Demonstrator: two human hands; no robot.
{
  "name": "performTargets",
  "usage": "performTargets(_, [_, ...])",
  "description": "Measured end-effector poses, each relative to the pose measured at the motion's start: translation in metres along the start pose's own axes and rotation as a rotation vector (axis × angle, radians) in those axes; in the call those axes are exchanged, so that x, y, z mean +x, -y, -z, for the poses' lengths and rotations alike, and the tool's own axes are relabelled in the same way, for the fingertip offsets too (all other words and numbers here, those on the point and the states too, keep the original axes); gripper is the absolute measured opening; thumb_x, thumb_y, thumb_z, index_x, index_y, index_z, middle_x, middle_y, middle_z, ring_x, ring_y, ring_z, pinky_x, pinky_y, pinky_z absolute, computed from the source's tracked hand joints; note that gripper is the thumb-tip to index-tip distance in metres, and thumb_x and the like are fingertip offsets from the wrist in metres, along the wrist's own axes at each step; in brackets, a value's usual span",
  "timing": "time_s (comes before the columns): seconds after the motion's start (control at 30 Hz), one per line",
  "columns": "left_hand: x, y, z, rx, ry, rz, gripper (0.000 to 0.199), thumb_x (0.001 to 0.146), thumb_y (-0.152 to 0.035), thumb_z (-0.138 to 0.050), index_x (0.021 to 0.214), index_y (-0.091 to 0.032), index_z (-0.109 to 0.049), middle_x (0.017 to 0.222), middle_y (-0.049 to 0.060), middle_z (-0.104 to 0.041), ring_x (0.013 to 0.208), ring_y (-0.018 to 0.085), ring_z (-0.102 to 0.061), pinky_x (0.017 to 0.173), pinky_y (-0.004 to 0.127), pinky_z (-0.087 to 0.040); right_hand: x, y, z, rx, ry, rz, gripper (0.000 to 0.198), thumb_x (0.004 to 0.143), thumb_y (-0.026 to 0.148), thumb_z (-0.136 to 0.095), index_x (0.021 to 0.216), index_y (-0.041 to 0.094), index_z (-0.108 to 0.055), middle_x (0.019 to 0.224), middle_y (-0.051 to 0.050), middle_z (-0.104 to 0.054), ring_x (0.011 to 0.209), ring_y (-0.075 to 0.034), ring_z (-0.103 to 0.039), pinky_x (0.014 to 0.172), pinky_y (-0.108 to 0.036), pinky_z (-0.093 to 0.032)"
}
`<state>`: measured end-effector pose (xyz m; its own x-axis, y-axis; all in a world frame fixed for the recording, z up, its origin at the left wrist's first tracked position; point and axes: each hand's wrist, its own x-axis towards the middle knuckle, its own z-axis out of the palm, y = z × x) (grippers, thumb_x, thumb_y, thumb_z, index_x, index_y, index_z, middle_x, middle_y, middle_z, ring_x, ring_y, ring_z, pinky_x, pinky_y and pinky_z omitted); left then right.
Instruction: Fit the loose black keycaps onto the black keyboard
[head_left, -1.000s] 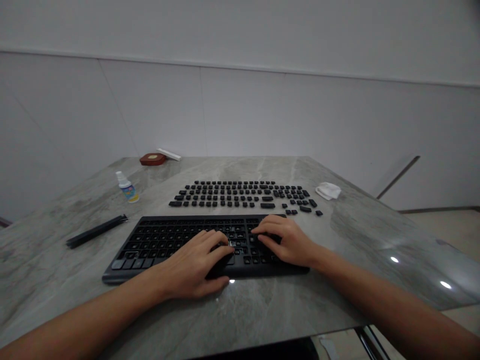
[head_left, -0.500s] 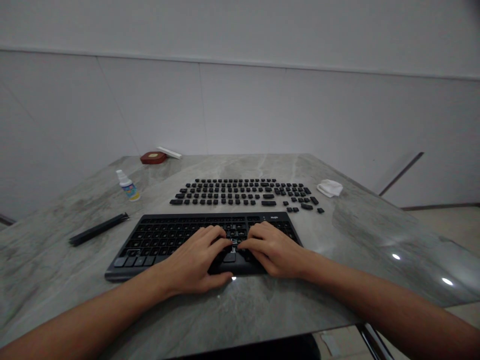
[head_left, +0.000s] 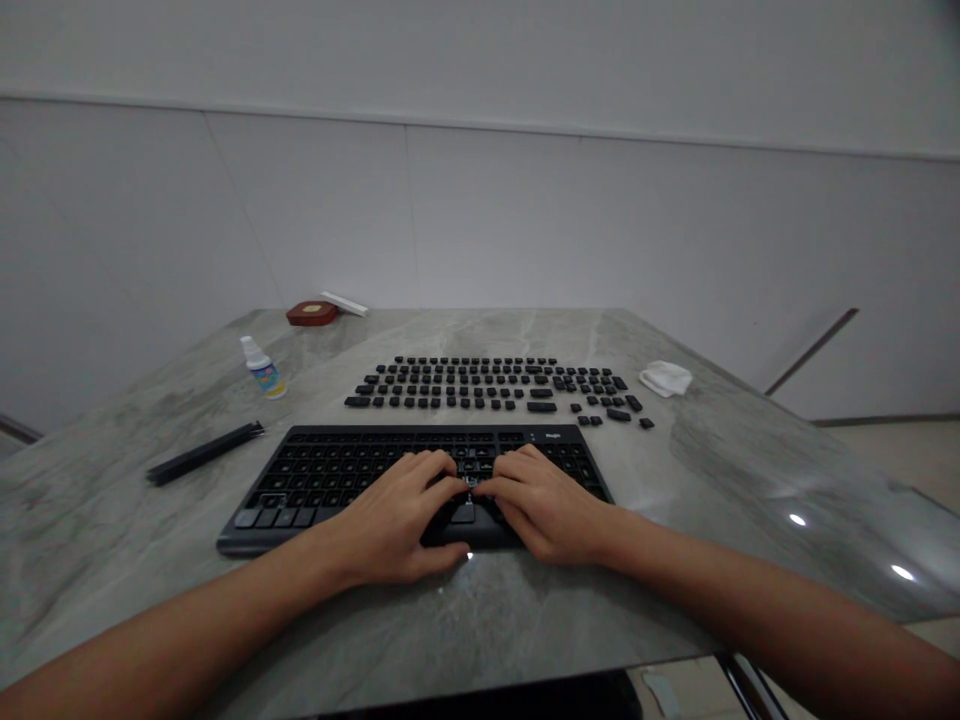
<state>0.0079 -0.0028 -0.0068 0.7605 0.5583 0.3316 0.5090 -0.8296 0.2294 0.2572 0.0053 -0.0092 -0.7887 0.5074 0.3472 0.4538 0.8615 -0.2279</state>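
A black keyboard (head_left: 330, 436) with most of its keycaps off lies on the table, its bare key sockets showing. A few keycaps are in its bottom row, among them one keycap (head_left: 463, 514) between my hands. My left hand (head_left: 401, 515) rests over the middle of the keyboard, index fingertip down on a socket, thumb stretched out past the front edge. From the right, my right hand (head_left: 544, 505) reaches in, its index fingertip almost meeting the left one. Both hands look open, with nothing visible held. Small light-coloured parts at the fingertips are too small to make out.
Behind the keyboard, loose keycaps (head_left: 465, 380) lie in rows on the marble table (head_left: 675, 480). To the left are a black strip (head_left: 204, 455) and a spray bottle (head_left: 264, 368). A red-brown case (head_left: 312, 314), a white bar (head_left: 345, 303) and a white cloth (head_left: 665, 378) lie farther off.
The whole view has shifted slightly, so everything sits a little farther right. My hands stay at the same spot on the keyboard, the right index fingertip a touch nearer the left.
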Motion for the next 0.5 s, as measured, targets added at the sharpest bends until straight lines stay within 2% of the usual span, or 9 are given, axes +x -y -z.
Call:
performTargets(0.17, [0.000,0.000,0.000,-0.011,0.019,0.011,0.046,0.081,-0.032,-0.073,0.121,-0.013,-0.061,0.116,0.014,-0.059,0.104,0.030,-0.058,0.091,0.047,-0.053,0.003,0.006,0.001,0.000,0.016,-0.037,0.032,0.092,0.008,-0.042,0.112,0.010,-0.067,0.092,-0.012,-0.064,0.085,-0.023,-0.056,0.078,-0.037,-0.041])
performTargets(0.37, [-0.001,0.001,0.001,0.012,0.030,0.009,0.042,0.083,-0.033,-0.072,0.119,-0.013,-0.063,0.115,0.015,-0.058,0.102,0.030,-0.058,0.090,0.047,-0.053,-0.002,-0.003,0.001,0.101,-0.117,-0.081,0.024,0.089,0.008,-0.044,0.099,0.011,-0.065,0.090,-0.010,-0.067,0.087,-0.022,-0.059,0.082,-0.038,-0.044])
performTargets(0.5, [0.000,-0.001,0.002,0.056,0.050,-0.016,0.039,0.085,-0.035,-0.070,0.117,-0.014,-0.065,0.115,0.015,-0.056,0.099,0.030,-0.058,0.086,0.047,-0.053,-0.006,-0.007,0.002,0.065,-0.132,-0.088,0.022,0.089,0.009,-0.045,0.092,0.014,-0.067,0.085,-0.008,-0.066,0.082,-0.021,-0.059,0.079,-0.037,-0.043])
